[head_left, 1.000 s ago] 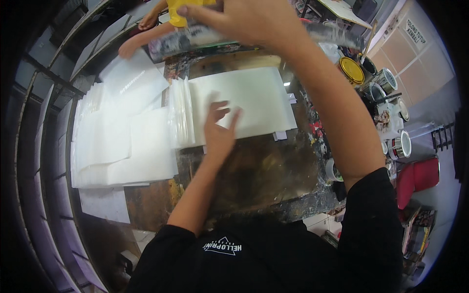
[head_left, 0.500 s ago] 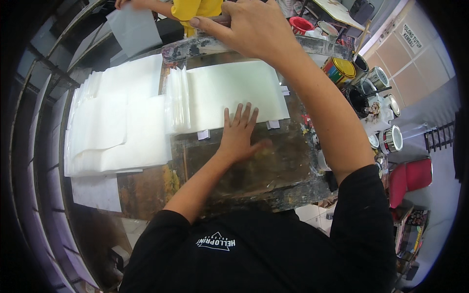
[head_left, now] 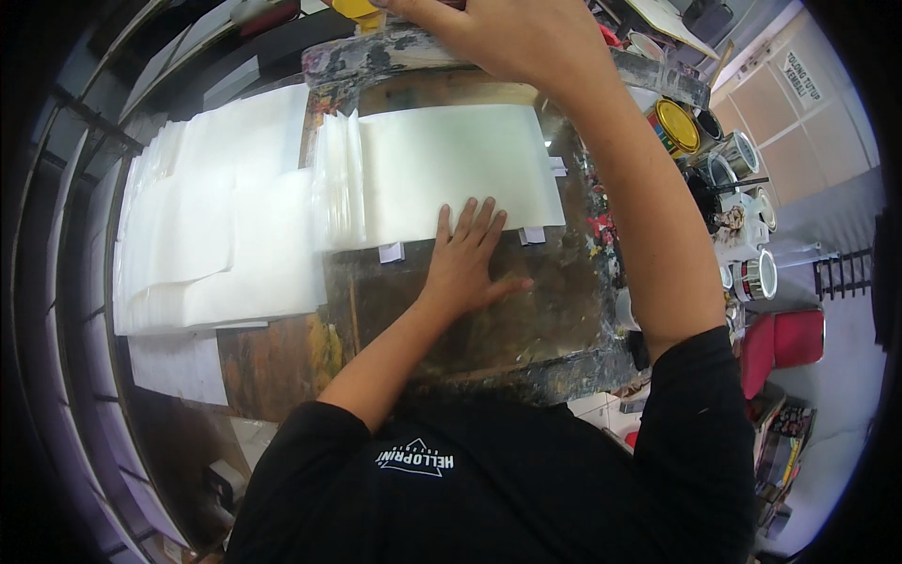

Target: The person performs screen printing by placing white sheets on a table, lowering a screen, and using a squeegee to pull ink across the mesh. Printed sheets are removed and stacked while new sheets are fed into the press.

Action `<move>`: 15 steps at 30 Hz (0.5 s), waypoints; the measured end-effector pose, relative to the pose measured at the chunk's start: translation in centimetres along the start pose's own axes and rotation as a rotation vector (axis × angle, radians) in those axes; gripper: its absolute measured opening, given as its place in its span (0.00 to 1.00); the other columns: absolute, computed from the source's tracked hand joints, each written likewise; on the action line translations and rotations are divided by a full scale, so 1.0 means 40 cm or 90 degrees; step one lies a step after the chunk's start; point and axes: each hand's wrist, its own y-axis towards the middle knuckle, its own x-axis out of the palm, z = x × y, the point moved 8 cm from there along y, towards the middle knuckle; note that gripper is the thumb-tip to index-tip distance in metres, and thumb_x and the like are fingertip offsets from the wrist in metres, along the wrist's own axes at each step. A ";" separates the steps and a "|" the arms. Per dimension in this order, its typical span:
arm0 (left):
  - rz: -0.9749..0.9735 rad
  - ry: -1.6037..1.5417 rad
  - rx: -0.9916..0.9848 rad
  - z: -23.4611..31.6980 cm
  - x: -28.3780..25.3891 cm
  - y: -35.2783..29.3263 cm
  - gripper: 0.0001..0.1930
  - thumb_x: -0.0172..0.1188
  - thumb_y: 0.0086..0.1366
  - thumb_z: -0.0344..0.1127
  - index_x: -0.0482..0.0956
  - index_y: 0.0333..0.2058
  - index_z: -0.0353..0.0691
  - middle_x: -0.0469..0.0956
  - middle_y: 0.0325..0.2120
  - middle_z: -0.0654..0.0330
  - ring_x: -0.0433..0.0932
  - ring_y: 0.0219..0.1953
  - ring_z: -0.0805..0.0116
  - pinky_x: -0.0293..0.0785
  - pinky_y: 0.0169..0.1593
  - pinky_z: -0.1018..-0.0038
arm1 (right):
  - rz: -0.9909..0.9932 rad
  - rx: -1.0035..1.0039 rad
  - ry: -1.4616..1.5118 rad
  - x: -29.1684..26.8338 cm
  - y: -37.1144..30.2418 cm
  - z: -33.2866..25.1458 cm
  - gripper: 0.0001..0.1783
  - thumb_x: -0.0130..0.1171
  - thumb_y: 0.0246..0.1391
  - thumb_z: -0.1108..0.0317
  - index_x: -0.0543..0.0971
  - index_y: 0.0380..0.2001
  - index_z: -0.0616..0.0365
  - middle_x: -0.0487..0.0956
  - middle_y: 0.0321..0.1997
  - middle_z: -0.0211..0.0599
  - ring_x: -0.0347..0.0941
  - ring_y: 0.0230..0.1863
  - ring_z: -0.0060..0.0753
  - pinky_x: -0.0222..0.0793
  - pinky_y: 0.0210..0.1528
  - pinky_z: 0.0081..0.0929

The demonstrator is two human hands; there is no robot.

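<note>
My left hand (head_left: 467, 258) lies palm down with its fingers spread. Its fingertips rest on the near edge of a pale, slightly greenish sheet (head_left: 451, 164), and its thumb points right over the dark tabletop (head_left: 442, 329). Gathered plastic-like sheets (head_left: 338, 179) stand in folds at the sheet's left end. Small white tabs (head_left: 391, 253) sit along its near and right edges. High at the top edge is my raised right hand (head_left: 526, 42), its thumb reaching left. Its other fingers appear curled, partly cut off by the frame, and what they grip is hidden.
White sheets in a large stack (head_left: 216, 207) cover the table's left side. A paint-stained wooden bar (head_left: 385, 58) crosses the far side. Paint cans (head_left: 675, 127) line the right side. A metal rack (head_left: 70, 310) stands left, a red chair (head_left: 789, 338) right.
The view has shifted, so my right hand sits higher, its fingers more cut off. My left hand stays at the sheet's near edge. The yellow-clad person has mostly left view, with the sheet they held.
</note>
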 end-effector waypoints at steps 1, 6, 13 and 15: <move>-0.001 -0.004 -0.003 0.001 -0.014 0.005 0.59 0.60 0.57 0.78 0.58 0.73 0.37 0.53 0.76 0.46 0.49 0.78 0.44 0.36 0.78 0.43 | 0.010 -0.005 -0.004 -0.007 -0.002 -0.002 0.43 0.49 0.62 0.31 0.85 0.21 0.66 0.81 0.20 0.51 0.80 0.26 0.52 0.69 0.38 0.47; 0.341 -0.512 -0.301 -0.165 -0.284 -0.020 0.64 0.84 0.50 0.40 0.46 0.76 0.32 0.74 0.54 0.50 0.79 0.51 0.57 0.80 0.51 0.65 | 0.065 -0.029 0.041 0.023 -0.064 -0.002 0.34 0.60 0.57 0.31 0.85 0.32 0.56 0.83 0.27 0.41 0.78 0.27 0.49 0.69 0.45 0.45; 0.272 -0.584 -0.298 -0.205 -0.308 -0.122 0.51 0.85 0.46 0.45 0.70 0.67 0.31 0.84 0.47 0.53 0.83 0.50 0.67 0.77 0.56 0.68 | -0.237 -0.039 -0.002 0.224 -0.335 -0.014 0.22 0.67 0.49 0.60 0.79 0.47 0.57 0.80 0.41 0.44 0.75 0.50 0.52 0.71 0.48 0.50; 0.277 -0.414 -0.348 -0.232 -0.232 -0.195 0.54 0.86 0.43 0.50 0.71 0.66 0.31 0.84 0.44 0.53 0.83 0.47 0.64 0.78 0.53 0.68 | -0.264 -0.036 0.016 0.260 -0.413 -0.038 0.21 0.67 0.48 0.67 0.79 0.48 0.54 0.79 0.42 0.40 0.74 0.50 0.50 0.70 0.49 0.49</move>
